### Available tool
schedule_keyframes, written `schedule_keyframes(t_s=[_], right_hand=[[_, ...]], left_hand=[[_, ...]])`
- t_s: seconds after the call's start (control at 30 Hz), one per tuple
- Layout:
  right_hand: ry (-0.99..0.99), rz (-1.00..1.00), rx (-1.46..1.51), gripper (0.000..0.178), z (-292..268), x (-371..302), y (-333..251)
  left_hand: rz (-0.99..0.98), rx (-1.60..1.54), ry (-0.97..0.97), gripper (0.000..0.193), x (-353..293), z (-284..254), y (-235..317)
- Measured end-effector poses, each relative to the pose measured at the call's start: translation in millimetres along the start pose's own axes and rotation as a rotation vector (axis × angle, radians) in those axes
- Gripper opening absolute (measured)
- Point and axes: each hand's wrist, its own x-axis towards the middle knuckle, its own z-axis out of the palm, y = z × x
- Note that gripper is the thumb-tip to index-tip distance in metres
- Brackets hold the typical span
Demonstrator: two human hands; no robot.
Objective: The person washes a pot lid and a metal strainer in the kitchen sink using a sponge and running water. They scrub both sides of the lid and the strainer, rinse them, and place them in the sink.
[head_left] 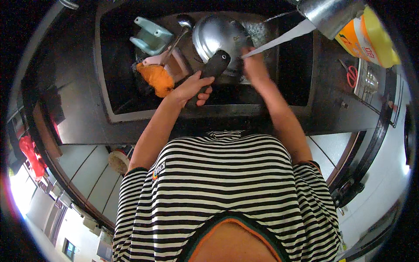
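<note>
My left hand (194, 89) is closed around a thick black handle (216, 65) with a metal-ringed hole at its end. A rounded, shiny metal vessel (211, 35) lies just beyond it in the sink (144, 115); I cannot tell whether the handle joins it. At the vessel's right side, my right hand (256, 67) is smeared by motion. Its fingers are lost against a dark area, so anything in them is hidden. A white stream of water (283, 38) slants down from the metal spout (329, 15) to this hand.
Left in the sink are a pale green plastic holder (152, 37), a metal ladle (185, 22), a pink tray-like piece (176, 63) and an orange cloth (157, 79). On the right counter stand a yellow-and-orange package (366, 39), red-handled scissors (352, 76) and a metal cup (370, 82).
</note>
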Motion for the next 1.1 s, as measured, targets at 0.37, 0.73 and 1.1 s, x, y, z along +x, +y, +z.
schedule_keyframes(t_s=[0.37, 0.73, 1.1], right_hand=[[-0.098, -0.087, -0.219, 0.044, 15, -42, -13], [0.169, -0.248, -0.244, 0.034, 8, -20, -19], [0.144, -0.377, -0.001, 0.024, -20, -24, -74]], left_hand=[[-0.005, 0.025, 0.031, 0.027, -9, 1, -9], [0.096, 0.412, 0.148, 0.039, -10, 14, -3], [0.126, 1.040, 0.333, 0.058, -15, 39, 6]])
